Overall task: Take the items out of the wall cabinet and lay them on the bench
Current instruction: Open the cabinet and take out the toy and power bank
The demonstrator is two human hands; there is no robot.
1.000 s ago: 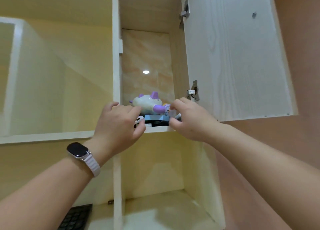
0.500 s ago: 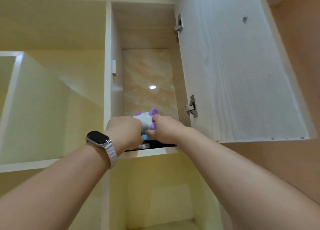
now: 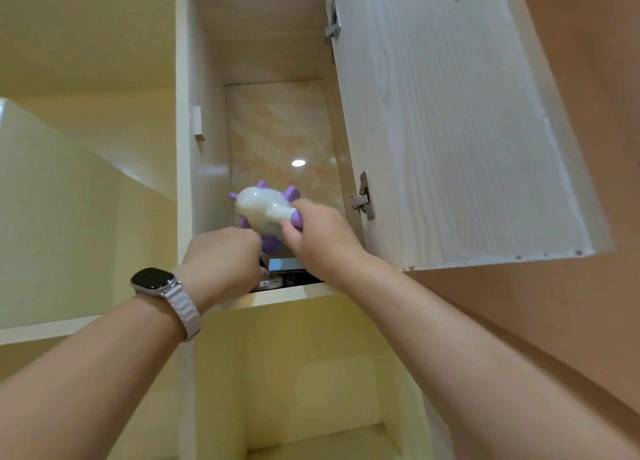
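Observation:
A white toy with purple ears and feet (image 3: 261, 210) is tilted up above the shelf inside the open wall cabinet (image 3: 277, 37). My right hand (image 3: 320, 238) grips it by a purple foot. My left hand (image 3: 225, 262), with a watch on the wrist, is curled at the shelf's front edge over small white and dark items (image 3: 268, 281); its fingers hide what it holds. A flat blue-grey box (image 3: 284, 264) lies on the shelf under the toy.
The cabinet door (image 3: 450, 130) stands open to the right, close to my right forearm. A lower open compartment (image 3: 304, 373) sits under the shelf edge (image 3: 294, 291). A pale panel (image 3: 52, 217) lies to the left.
My right hand has lifted the toy off the shelf and tipped it up. My left hand has stayed at the shelf's front edge. The view has tilted further up.

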